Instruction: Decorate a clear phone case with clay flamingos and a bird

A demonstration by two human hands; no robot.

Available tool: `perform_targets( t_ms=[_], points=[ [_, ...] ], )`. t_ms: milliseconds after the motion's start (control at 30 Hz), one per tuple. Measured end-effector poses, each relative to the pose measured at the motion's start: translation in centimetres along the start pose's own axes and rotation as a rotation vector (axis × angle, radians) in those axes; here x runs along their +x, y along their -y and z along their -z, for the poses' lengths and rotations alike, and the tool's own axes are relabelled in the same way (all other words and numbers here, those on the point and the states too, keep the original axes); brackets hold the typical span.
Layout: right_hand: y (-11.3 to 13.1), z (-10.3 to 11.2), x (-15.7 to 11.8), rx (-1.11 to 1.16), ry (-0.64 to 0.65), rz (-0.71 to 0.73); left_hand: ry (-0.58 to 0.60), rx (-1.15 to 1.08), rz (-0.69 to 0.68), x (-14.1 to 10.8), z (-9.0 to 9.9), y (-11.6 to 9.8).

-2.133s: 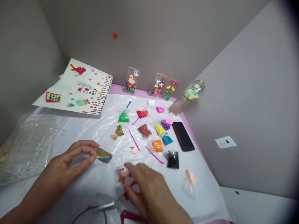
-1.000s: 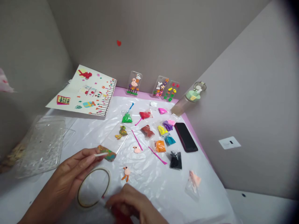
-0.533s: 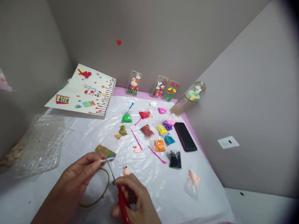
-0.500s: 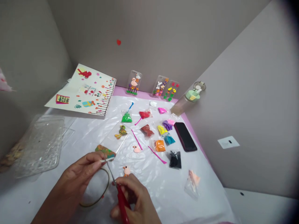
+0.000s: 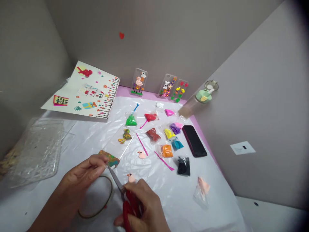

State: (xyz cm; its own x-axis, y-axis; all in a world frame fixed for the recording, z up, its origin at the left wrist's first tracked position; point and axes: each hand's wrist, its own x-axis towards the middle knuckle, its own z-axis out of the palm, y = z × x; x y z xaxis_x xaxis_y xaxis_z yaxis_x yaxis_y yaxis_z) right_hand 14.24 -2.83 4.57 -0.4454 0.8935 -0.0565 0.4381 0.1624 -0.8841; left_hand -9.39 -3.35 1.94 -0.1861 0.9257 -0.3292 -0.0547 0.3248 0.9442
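Red-handled scissors (image 5: pixel 117 182), gripped in the curled right hand (image 5: pixel 142 206), are pointing their blades at the marbled clay slab (image 5: pixel 109 158) that the left hand (image 5: pixel 82 172) is pinching up in mid-air.

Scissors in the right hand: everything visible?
The scissors have red, plastic-looking handles and slim steel-looking blades, apparently nearly closed. They are tilted, tips pointing up-left. The right hand grips them, hiding much of the handles. The tips reach the lower edge of the marbled clay slab pinched by the left hand; contact is unclear.
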Motion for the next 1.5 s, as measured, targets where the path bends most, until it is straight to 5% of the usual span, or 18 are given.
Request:
perform_targets(
  t_ms=[200, 433, 533, 700, 833, 1033, 1500],
  points=[
    [-0.8, 1.9, -0.7, -0.434, -0.034, 0.236, -0.078, 0.286, -0.043, 2.1, 2.1, -1.5],
    [-3.0, -4.2, -0.5, -0.785, -0.049, 0.540, -0.067, 0.568, -0.250, 5.7, 1.6, -2.3],
    [-3.7, -4.8, -0.4, -0.761, 0.057, 0.518, -0.073, 0.649, -0.339, 6.9, 1.3, -2.1],
    [-1.5, -0.9, 2.7, -0.678, 0.166, 0.580, -0.031, 0.741, -0.405, 8.2, 1.2, -1.9],
    [0.2, 1.1, 6.7, -0.728, 0.183, 0.403, -0.030, 0.780, -0.433, 9.0, 1.3, -1.9],
    [-0.3, 0.3, 10.1, -0.776, 0.175, 0.417, 0.001, 0.815, -0.412, 9.5, 1.1, -2.6],
    [0.0, -1.5, 12.1, -0.881, 0.134, 0.545, -0.025, 0.861, -0.507, 9.4, 1.2, -1.8]
  ],
)
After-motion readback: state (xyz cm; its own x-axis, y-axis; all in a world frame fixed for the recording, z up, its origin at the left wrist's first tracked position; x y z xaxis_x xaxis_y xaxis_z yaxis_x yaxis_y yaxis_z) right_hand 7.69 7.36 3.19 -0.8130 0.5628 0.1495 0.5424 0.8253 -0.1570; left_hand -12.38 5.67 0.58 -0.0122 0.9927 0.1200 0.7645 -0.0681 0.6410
